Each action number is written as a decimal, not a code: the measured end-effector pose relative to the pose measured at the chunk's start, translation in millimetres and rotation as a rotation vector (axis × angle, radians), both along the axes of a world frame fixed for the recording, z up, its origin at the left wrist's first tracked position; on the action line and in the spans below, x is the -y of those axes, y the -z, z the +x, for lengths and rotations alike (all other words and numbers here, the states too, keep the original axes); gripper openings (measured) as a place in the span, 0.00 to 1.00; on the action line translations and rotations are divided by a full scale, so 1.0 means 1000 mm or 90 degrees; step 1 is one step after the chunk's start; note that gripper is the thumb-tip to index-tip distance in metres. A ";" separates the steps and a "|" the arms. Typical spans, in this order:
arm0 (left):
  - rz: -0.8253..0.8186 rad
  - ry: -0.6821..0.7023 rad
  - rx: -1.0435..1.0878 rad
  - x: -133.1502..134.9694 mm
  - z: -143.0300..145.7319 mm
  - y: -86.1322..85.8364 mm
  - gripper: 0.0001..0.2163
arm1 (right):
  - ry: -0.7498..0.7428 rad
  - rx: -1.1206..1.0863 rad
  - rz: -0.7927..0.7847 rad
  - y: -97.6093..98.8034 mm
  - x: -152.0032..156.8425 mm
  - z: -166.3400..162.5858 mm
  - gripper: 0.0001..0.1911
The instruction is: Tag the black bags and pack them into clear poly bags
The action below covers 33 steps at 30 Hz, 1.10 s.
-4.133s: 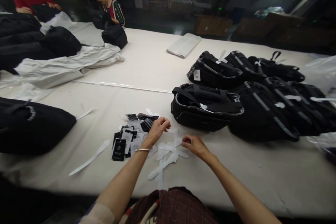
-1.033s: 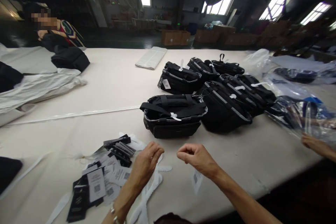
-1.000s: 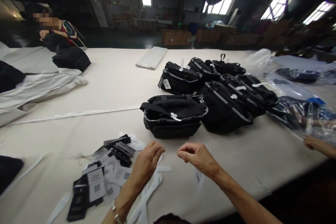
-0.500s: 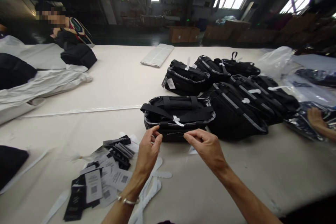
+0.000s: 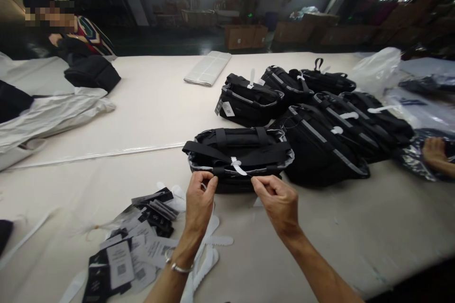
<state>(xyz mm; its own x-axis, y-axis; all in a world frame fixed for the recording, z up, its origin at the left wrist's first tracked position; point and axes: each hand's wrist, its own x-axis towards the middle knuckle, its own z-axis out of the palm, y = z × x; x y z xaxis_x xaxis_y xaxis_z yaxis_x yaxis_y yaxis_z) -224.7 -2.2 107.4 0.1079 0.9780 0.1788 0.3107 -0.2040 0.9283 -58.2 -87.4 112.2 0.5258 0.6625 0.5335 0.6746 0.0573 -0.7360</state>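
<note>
My left hand (image 5: pixel 201 199) and my right hand (image 5: pixel 279 199) are both pinched closed, a short gap apart, with a thin tag string (image 5: pixel 233 176) stretched between the fingertips. The string is fine and hard to follow. Just behind it stands an open black bag (image 5: pixel 245 138) with a silvery grey lining. Its dark straps are gathered by a white serrated strap tie (image 5: pixel 237 165). Left of my left hand lies a heap of black and white hang tags (image 5: pixel 121 262). Several loose white strap ties (image 5: pixel 209 258) lie beside my left forearm.
Several black bags (image 5: pixel 330 149) crowd the right side, one with hang tags (image 5: pixel 228 109) attached. A folded grey sheet (image 5: pixel 208 68) lies farther back. At the right edge, another person's hand (image 5: pixel 434 149) touches a plastic-wrapped item. A co-worker (image 5: pixel 87 33) is at the far left.
My hands stay pinched on the tag string; the right fist is more tightly curled and the string sits nearer the strap tie. The view has tilted slightly down. The co-worker's hand remains at the right.
</note>
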 end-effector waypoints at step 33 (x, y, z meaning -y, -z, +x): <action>-0.046 0.010 0.018 0.000 -0.006 0.004 0.09 | 0.036 -0.044 0.043 0.013 0.001 -0.026 0.11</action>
<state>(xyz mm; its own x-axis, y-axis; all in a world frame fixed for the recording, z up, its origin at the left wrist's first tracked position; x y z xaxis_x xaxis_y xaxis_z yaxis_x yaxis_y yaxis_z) -230.4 -2.6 102.9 0.1191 0.9866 0.1118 0.2809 -0.1415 0.9493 -83.9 -88.0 99.6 0.5991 0.5938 0.5370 0.6254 0.0717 -0.7770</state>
